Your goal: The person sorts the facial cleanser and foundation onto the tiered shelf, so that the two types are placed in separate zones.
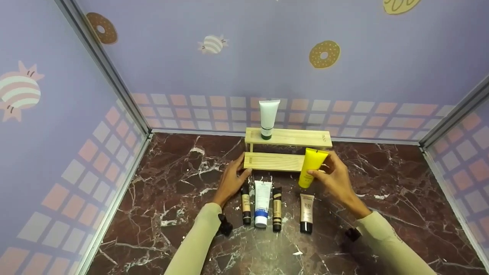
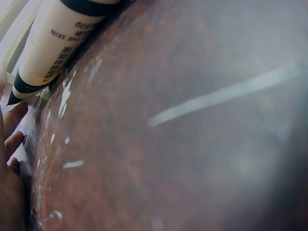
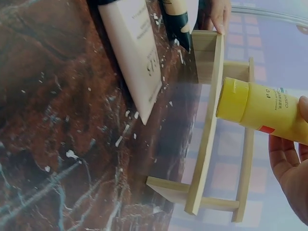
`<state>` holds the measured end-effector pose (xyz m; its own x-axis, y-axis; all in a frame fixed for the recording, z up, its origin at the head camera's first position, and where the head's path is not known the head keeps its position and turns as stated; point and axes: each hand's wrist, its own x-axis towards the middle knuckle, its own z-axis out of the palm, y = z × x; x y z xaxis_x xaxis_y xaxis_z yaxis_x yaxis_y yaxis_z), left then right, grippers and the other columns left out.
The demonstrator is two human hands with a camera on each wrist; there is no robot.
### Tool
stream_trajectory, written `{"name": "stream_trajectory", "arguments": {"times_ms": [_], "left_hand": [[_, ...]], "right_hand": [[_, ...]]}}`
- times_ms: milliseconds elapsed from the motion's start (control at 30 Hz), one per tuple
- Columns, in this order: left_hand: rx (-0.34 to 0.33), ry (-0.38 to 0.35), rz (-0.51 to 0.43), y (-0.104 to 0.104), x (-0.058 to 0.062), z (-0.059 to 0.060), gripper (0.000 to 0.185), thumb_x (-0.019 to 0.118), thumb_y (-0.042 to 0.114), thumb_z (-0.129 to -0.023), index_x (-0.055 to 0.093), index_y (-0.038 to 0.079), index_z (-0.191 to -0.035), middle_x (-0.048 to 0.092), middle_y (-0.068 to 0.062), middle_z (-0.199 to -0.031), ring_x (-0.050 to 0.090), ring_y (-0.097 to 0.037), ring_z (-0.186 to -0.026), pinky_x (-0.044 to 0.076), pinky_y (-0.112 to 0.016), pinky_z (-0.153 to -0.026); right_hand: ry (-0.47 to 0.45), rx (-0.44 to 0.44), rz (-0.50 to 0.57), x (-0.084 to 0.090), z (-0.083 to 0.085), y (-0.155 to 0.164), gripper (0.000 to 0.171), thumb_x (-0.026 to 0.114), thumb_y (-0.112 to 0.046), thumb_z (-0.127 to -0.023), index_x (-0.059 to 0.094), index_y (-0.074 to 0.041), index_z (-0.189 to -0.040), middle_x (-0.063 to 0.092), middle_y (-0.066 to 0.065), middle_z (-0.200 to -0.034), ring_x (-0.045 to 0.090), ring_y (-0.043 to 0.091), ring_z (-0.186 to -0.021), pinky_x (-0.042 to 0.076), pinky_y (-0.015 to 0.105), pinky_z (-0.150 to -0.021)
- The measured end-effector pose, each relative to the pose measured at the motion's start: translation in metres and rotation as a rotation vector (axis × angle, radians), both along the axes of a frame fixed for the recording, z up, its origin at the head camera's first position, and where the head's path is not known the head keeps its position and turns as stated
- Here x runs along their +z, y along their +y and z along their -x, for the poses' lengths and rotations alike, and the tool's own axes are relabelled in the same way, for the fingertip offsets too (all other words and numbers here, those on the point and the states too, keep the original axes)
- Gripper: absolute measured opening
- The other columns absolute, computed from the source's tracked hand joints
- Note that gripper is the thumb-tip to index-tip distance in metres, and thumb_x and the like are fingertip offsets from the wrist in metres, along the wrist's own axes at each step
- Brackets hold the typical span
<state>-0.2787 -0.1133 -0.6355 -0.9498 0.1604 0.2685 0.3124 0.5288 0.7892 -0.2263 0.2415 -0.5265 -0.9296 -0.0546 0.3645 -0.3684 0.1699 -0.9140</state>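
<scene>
My right hand (image 1: 338, 179) pinches a yellow squeeze tube (image 1: 310, 166), cap down and slightly tilted, in front of the right end of the two-tier wooden rack (image 1: 273, 161). In the right wrist view the tube's yellow cap (image 3: 233, 100) is close to the rack's lower board. At the rack's left end my left hand (image 1: 230, 180) holds the corner of the lower board, thumb in front and fingers at the side. On the upper board a white tube (image 1: 269, 117) stands on its dark green cap.
In front of the rack lie a left beige-and-black tube (image 1: 245, 204), a white-and-blue tube (image 1: 262, 202), another beige-and-black tube (image 1: 277, 209) and a pinkish BB cream tube (image 1: 306, 212). Patterned panels (image 1: 244, 68) enclose the dark marbled tabletop (image 1: 172, 191) at the back and sides.
</scene>
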Motion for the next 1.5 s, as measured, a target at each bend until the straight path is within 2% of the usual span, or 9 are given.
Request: {"name": "stream_trajectory", "arguments": {"times_ms": [100, 233, 400, 467, 667, 833, 1000, 1267, 1500], "left_hand": [[-0.017, -0.001, -0.008, 0.000, 0.000, 0.001, 0.075, 0.070, 0.037, -0.110, 0.039, 0.008, -0.172, 0.057, -0.022, -0.160, 0.051, -0.042, -0.151, 0.020, -0.055, -0.137], [-0.018, 0.001, -0.013, -0.001, 0.001, 0.001, 0.075, 0.070, 0.037, -0.110, 0.039, 0.007, -0.171, 0.062, -0.021, -0.156, 0.047, -0.043, -0.155, 0.018, -0.057, -0.137], [-0.005, -0.011, -0.009, -0.001, 0.002, 0.000, 0.074, 0.070, 0.038, -0.110, 0.040, 0.009, -0.171, 0.056, -0.019, -0.162, 0.039, -0.046, -0.159, 0.020, -0.058, -0.136], [-0.001, -0.016, -0.005, -0.001, 0.002, 0.000, 0.074, 0.070, 0.039, -0.110, 0.041, 0.010, -0.171, 0.052, -0.019, -0.165, 0.037, -0.046, -0.160, 0.021, -0.058, -0.136], [0.008, -0.005, 0.002, -0.001, 0.001, 0.000, 0.074, 0.071, 0.040, -0.110, 0.042, 0.009, -0.171, 0.057, -0.021, -0.161, 0.040, -0.046, -0.158, 0.023, -0.058, -0.135], [0.010, -0.015, 0.005, -0.001, 0.002, -0.001, 0.075, 0.070, 0.041, -0.109, 0.042, 0.010, -0.171, 0.057, -0.022, -0.160, 0.039, -0.046, -0.159, 0.022, -0.060, -0.135], [0.003, -0.005, 0.010, -0.001, 0.001, -0.002, 0.074, 0.070, 0.039, -0.110, 0.042, 0.009, -0.171, 0.056, -0.024, -0.161, 0.040, -0.048, -0.158, 0.023, -0.063, -0.134], [-0.003, -0.004, 0.009, -0.001, 0.001, -0.002, 0.074, 0.069, 0.038, -0.111, 0.041, 0.008, -0.171, 0.057, -0.021, -0.160, 0.038, -0.048, -0.159, 0.024, -0.063, -0.134], [-0.001, -0.009, 0.014, -0.001, 0.001, -0.001, 0.075, 0.071, 0.040, -0.109, 0.040, 0.010, -0.172, 0.061, -0.025, -0.155, 0.046, -0.046, -0.154, 0.025, -0.063, -0.133]], "right_hand": [[0.019, 0.003, 0.001, 0.003, 0.003, 0.001, 0.053, 0.082, 0.022, -0.085, 0.058, 0.013, -0.132, 0.071, 0.025, -0.121, 0.074, 0.018, -0.104, 0.067, 0.029, -0.085], [0.040, 0.003, -0.001, 0.007, 0.008, 0.001, 0.052, 0.083, 0.021, -0.086, 0.059, 0.013, -0.131, 0.071, 0.022, -0.118, 0.074, 0.021, -0.100, 0.064, 0.027, -0.068], [0.048, 0.007, 0.010, 0.014, 0.014, 0.000, 0.050, 0.082, 0.020, -0.086, 0.060, 0.012, -0.130, 0.072, 0.022, -0.114, 0.073, 0.022, -0.095, 0.058, 0.026, -0.052], [0.056, -0.002, 0.000, 0.016, 0.016, -0.002, 0.050, 0.082, 0.021, -0.086, 0.060, 0.012, -0.130, 0.072, 0.023, -0.114, 0.073, 0.021, -0.096, 0.061, 0.024, -0.058], [0.070, -0.030, 0.019, 0.024, 0.022, -0.005, 0.051, 0.082, 0.022, -0.085, 0.060, 0.014, -0.131, 0.073, 0.021, -0.118, 0.073, 0.018, -0.103, 0.063, 0.026, -0.094], [0.073, -0.027, 0.033, 0.029, 0.028, -0.005, 0.051, 0.082, 0.022, -0.085, 0.061, 0.014, -0.131, 0.073, 0.021, -0.117, 0.074, 0.019, -0.103, 0.064, 0.028, -0.092], [0.084, -0.033, -0.021, 0.029, 0.033, -0.004, 0.053, 0.083, 0.020, -0.086, 0.061, 0.013, -0.133, 0.073, 0.024, -0.118, 0.074, 0.016, -0.102, 0.064, 0.026, -0.090], [0.051, -0.035, -0.030, 0.034, 0.042, -0.006, 0.050, 0.081, 0.022, -0.086, 0.060, 0.013, -0.130, 0.071, 0.028, -0.120, 0.075, 0.016, -0.101, 0.065, 0.028, -0.092], [0.036, -0.017, -0.001, 0.040, 0.051, -0.007, 0.050, 0.078, 0.023, -0.087, 0.057, 0.013, -0.131, 0.070, 0.029, -0.123, 0.074, 0.018, -0.105, 0.065, 0.030, -0.095]]}}
